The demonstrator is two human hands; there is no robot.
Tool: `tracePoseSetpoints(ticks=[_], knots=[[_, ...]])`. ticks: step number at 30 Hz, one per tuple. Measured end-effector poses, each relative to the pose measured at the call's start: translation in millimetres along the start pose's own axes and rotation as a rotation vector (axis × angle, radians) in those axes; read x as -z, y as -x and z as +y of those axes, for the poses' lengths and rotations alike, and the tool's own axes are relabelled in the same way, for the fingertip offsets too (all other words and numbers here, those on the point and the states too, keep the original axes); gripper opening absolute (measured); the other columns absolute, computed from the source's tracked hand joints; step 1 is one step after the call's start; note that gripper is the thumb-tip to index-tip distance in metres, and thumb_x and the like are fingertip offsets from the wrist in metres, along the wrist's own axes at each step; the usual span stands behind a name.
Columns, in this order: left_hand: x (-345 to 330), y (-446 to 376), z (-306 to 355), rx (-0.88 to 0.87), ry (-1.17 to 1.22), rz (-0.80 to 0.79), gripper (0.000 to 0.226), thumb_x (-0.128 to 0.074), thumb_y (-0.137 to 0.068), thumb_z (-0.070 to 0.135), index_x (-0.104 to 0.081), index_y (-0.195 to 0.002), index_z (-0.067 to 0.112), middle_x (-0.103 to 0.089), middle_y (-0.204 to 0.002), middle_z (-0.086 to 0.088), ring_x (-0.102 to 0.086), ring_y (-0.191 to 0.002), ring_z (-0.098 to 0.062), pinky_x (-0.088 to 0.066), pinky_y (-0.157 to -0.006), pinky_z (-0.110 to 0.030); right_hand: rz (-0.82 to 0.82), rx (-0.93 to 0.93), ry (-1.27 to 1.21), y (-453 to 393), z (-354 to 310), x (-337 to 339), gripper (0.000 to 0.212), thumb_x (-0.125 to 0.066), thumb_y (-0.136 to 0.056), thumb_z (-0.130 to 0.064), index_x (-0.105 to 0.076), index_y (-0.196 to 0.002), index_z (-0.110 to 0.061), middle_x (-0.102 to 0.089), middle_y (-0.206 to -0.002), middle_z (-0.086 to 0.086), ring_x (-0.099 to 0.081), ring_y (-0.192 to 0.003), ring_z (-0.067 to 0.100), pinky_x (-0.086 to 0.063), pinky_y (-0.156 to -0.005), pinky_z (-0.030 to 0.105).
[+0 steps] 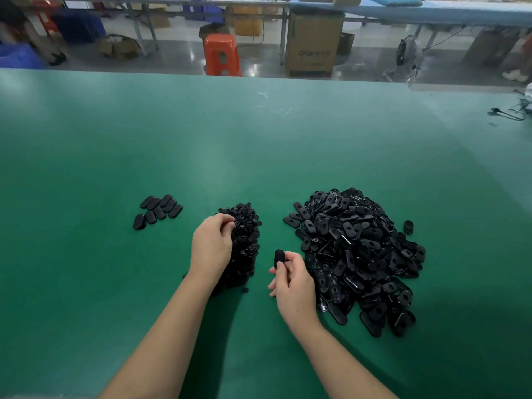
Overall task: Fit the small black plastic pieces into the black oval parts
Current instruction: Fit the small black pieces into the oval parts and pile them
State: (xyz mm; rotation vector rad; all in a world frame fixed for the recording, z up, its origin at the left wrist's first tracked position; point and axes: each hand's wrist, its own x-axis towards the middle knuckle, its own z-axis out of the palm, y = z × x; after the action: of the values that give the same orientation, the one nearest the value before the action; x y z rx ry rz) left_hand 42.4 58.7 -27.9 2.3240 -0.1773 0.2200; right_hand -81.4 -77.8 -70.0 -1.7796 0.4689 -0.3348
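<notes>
The right hand (290, 279) is pinching a light, stiff oval part (279, 258) by its edges; the left hand's fingers (227, 223) are closing on the small pieces (247, 240).

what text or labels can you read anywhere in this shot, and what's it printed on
Cardboard box on the floor beyond the green table: dark print on its front, too blurred to read for certain.
Black oval parts, small black pieces and the oval part in the right hand: no readable markings.
Orange stool: no text.
</notes>
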Motion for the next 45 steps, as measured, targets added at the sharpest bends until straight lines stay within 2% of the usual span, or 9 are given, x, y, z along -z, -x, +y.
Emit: tracePoseSetpoints(ticks=[6, 12, 18, 26, 28, 31, 36, 42, 45], knots=[[-4.1, 3.6, -5.2, 0.085, -0.043, -0.033, 0.020, -0.055, -0.102, 0.012, -0.075, -0.107, 0.013, -0.069, -0.105, -0.004, -0.054, -0.088, -0.013, -0.038, -0.079, -0.023, -0.006, 0.002, 0.008, 1.1, -0.1, 1.0, 0.019, -0.049, -0.105, -0.013, -0.054, -0.101, -0.031, -0.068, -0.085, 0.000, -0.064, -0.059, 0.008, -0.057, -0.054, 0.025], [1.3, 6.3, -10.3, 0.089, -0.141, -0.066, 0.017, -0.057, -0.096, 0.014, -0.072, -0.102, 0.018, -0.066, -0.095, 0.000, -0.058, -0.075, -0.016, -0.041, -0.068, -0.029, -0.005, 0.008, 0.017, 1.3, 0.2, 1.4, 0.021, -0.049, -0.105, -0.014, -0.053, -0.100, -0.034, -0.068, -0.084, 0.002, -0.065, -0.060, 0.009, -0.057, -0.055, 0.025], [3.2, 9.4, -10.3, 0.088, -0.117, -0.083, 0.012, -0.061, -0.091, 0.013, -0.071, -0.096, 0.018, -0.065, -0.094, 0.001, -0.057, -0.076, -0.014, -0.040, -0.069, -0.028, -0.013, 0.003, 0.016, 1.3, -0.4, 0.8, 0.021, -0.049, -0.105, -0.015, -0.053, -0.099, -0.035, -0.068, -0.084, -0.002, -0.064, -0.060, 0.008, -0.056, -0.055, 0.024], [4.4, 9.8, -4.5, 0.066, 0.061, -0.013, 0.012, -0.060, -0.097, 0.013, -0.069, -0.095, 0.022, -0.067, -0.091, 0.003, -0.059, -0.082, -0.012, -0.041, -0.075, -0.026, -0.017, -0.009, 0.018, 1.3, -1.5, 1.0, 0.021, -0.049, -0.105, -0.015, -0.053, -0.099, -0.035, -0.068, -0.084, -0.001, -0.064, -0.061, 0.008, -0.054, -0.055, 0.021], [3.9, 10.8, -1.1, 0.092, 0.154, -0.035, 0.014, -0.060, -0.098, 0.017, -0.066, -0.091, 0.027, -0.067, -0.085, 0.007, -0.058, -0.073, -0.004, -0.041, -0.069, -0.025, -0.015, -0.008, 0.021, 0.9, -0.7, 0.6, 0.020, -0.049, -0.105, -0.015, -0.055, -0.101, -0.034, -0.068, -0.084, -0.001, -0.064, -0.060, 0.008, -0.054, -0.054, 0.020], [0.9, 15.8, 6.0, 0.202, 0.439, -0.151, 0.018, -0.062, -0.098, 0.017, -0.068, -0.087, 0.029, -0.069, -0.076, 0.008, -0.052, -0.056, -0.005, -0.041, -0.056, -0.025, -0.004, -0.006, 0.020, -0.1, 1.5, -0.3, 0.019, -0.049, -0.104, -0.013, -0.058, -0.107, -0.030, -0.068, -0.084, -0.001, -0.063, -0.057, 0.006, -0.053, -0.053, 0.019], [-3.2, 30.1, 14.2, 0.347, 0.926, -0.326, 0.025, -0.062, -0.097, 0.002, -0.074, -0.084, 0.019, -0.071, -0.080, -0.011, -0.049, -0.050, -0.014, -0.039, -0.041, -0.025, 0.003, -0.003, 0.018, -0.5, 3.0, -1.4, 0.022, -0.049, -0.104, -0.013, -0.058, -0.106, -0.033, -0.068, -0.082, -0.001, -0.062, -0.056, 0.006, -0.053, -0.052, 0.021], [-9.2, 37.8, 18.8, 0.333, 0.882, -0.329, 0.006, -0.071, -0.091, 0.001, -0.072, -0.090, 0.007, -0.059, -0.060, -0.007, -0.048, -0.045, -0.019, -0.045, -0.045, -0.026, 0.003, 0.003, 0.027, 0.1, 2.8, -0.7, 0.020, -0.050, -0.104, -0.014, -0.060, -0.106, -0.031, -0.069, -0.081, -0.001, -0.063, -0.056, 0.007, -0.053, -0.052, 0.021], [-12.9, 39.6, 20.9, 0.322, 0.860, -0.296, 0.014, -0.071, -0.090, -0.003, -0.068, -0.100, 0.006, -0.062, -0.064, -0.005, -0.048, -0.044, -0.018, -0.045, -0.043, -0.027, 0.003, 0.000, 0.025, 0.5, 1.0, -0.1, 0.021, -0.050, -0.104, -0.012, -0.059, -0.105, -0.032, -0.069, -0.082, -0.001, -0.063, -0.056, 0.007, -0.053, -0.053, 0.021]])
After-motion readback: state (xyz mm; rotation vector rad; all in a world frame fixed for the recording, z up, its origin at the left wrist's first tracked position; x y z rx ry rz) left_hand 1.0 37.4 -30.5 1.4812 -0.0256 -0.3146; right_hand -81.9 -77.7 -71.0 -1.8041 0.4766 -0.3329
